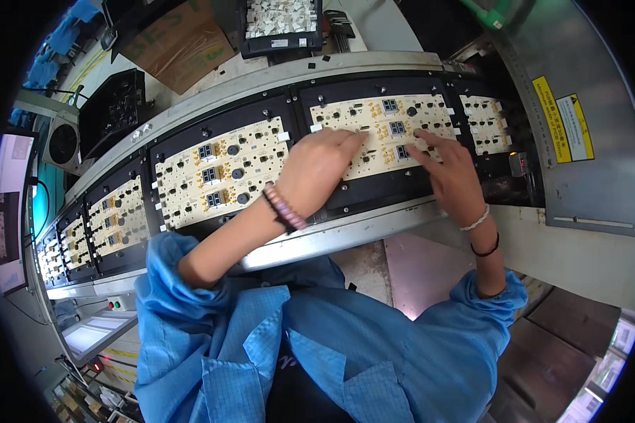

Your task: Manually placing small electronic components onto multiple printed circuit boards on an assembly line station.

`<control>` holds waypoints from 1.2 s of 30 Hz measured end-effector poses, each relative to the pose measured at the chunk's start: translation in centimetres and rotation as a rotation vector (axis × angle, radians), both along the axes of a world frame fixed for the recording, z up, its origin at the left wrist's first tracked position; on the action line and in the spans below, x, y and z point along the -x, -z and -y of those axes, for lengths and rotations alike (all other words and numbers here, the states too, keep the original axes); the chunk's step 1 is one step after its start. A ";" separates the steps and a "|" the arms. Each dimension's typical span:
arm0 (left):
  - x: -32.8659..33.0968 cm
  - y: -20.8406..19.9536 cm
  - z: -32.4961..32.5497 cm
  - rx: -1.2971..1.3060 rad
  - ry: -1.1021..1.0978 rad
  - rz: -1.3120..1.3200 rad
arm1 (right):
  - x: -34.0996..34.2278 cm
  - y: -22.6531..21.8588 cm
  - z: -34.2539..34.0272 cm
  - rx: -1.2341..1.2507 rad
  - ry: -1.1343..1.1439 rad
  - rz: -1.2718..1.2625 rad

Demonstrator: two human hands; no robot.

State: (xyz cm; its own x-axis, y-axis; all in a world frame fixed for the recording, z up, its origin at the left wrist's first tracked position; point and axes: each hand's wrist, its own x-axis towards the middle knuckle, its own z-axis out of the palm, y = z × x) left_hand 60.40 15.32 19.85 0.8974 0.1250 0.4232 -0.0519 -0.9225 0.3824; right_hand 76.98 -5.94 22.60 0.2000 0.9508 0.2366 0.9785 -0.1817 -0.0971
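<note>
A cream circuit board panel (367, 167) lies in a black carrier tray (384, 185) in front of me. Its three dark two-digit displays (389, 106) stand in a column, with a round black buzzer (411, 111) beside the farthest one. My left hand (317, 166) is over the panel's left part, fingers closed together with the tips at the board; anything between them is hidden. Over the right edge, my right hand (453, 168) has its fingers apart, the fingertips on or just above the board beside the nearer displays. I see nothing gripped in it.
Similar filled panels (219, 173) continue in trays leftward along the metal-railed line; another panel (485, 120) sits at right. Beyond the rail are a black bin of white parts (282, 17), a cardboard box (183, 53) and a black parts bin (113, 109). A metal cabinet (593, 190) bounds the right.
</note>
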 end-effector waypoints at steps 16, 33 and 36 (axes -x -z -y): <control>3.2 1.7 -3.3 -0.215 -0.240 -0.116 | -4.5 0.4 -5.2 0.108 -0.087 0.033; 1.9 3.1 -2.5 -0.247 -0.199 -0.145 | -2.8 -1.0 -8.8 0.038 -0.051 -0.029; 2.4 3.1 -2.3 -0.278 -0.201 -0.142 | 0.8 0.2 -7.5 -0.053 -0.105 -0.153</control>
